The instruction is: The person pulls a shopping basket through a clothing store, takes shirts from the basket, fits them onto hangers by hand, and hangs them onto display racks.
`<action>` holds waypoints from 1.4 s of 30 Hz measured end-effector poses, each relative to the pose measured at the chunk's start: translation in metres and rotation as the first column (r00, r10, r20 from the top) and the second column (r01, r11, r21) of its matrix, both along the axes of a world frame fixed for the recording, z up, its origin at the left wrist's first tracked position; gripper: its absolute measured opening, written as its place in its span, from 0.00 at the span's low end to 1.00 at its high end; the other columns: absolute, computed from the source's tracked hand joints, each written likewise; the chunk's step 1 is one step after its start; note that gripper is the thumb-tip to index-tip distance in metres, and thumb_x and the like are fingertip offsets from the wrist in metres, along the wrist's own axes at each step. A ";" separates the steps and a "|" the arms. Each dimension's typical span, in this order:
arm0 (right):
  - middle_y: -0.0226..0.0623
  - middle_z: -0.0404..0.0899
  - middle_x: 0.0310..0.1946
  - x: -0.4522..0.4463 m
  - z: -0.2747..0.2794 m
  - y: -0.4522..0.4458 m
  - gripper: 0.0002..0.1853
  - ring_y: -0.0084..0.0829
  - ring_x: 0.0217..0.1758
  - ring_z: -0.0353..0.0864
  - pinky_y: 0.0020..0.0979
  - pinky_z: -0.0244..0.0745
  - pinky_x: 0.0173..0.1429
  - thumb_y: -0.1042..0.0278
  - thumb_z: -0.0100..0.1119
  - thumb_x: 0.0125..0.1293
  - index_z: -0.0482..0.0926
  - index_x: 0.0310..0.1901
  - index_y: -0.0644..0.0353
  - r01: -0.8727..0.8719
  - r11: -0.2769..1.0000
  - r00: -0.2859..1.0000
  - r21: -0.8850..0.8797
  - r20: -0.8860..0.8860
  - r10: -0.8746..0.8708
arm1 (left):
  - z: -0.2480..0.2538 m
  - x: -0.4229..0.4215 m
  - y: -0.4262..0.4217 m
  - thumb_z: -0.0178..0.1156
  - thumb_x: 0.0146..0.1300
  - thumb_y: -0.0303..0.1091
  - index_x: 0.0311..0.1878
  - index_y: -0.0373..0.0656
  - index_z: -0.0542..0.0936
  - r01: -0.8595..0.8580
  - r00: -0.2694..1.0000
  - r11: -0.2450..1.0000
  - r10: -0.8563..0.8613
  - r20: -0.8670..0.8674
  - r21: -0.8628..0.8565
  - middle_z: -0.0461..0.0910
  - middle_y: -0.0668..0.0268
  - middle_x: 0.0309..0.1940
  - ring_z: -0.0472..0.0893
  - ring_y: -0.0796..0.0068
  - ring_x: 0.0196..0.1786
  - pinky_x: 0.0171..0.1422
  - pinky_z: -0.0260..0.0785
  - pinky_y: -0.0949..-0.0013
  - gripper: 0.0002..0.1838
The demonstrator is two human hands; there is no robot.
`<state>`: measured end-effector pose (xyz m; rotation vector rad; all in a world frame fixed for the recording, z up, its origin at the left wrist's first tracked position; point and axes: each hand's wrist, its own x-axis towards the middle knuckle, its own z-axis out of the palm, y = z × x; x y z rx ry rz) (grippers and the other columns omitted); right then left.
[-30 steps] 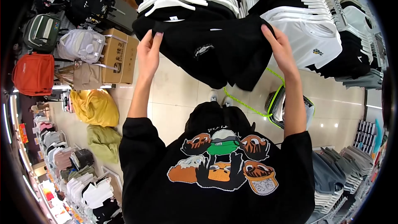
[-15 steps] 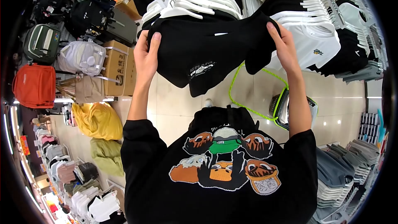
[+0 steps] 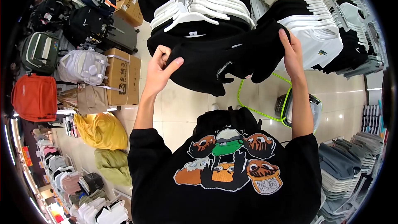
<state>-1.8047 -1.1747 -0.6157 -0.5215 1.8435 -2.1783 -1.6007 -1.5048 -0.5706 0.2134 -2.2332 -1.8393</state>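
A black garment (image 3: 192,72) is held up in mid-air, in front of a rail of dark clothes on white hangers (image 3: 192,17). Its left end is pinched between the thumb and curled fingers of the left hand (image 3: 159,69); its right end, raised a little higher, is clamped in the right hand (image 3: 292,54). The hands are set well apart, seemingly so that the cloth is drawn out between them while its lower edge hangs loose. A pale print (image 3: 224,69) on it is partly lost in folds and cannot be read; the garment's far side is hidden. Beyond, white shirts (image 3: 317,43) are hung in a row, probably for easy browsing. On the floor, a dark basket (image 3: 280,104) with a bright green handle (image 3: 257,110) is partly covered by the right forearm. At the edges, the shop is cut off by the lens's dark rim.
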 end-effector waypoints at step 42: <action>0.22 0.75 0.30 0.061 0.008 -0.022 0.13 0.15 0.38 0.68 0.22 0.67 0.46 0.64 0.56 0.78 0.80 0.43 0.67 0.154 0.936 0.988 0.317 -0.033 -0.152 | 0.025 -0.047 -0.029 0.64 0.64 0.36 0.42 0.39 0.80 0.520 0.834 0.532 -0.147 0.532 -0.668 0.84 0.56 0.32 0.82 0.57 0.31 0.40 0.74 0.61 0.11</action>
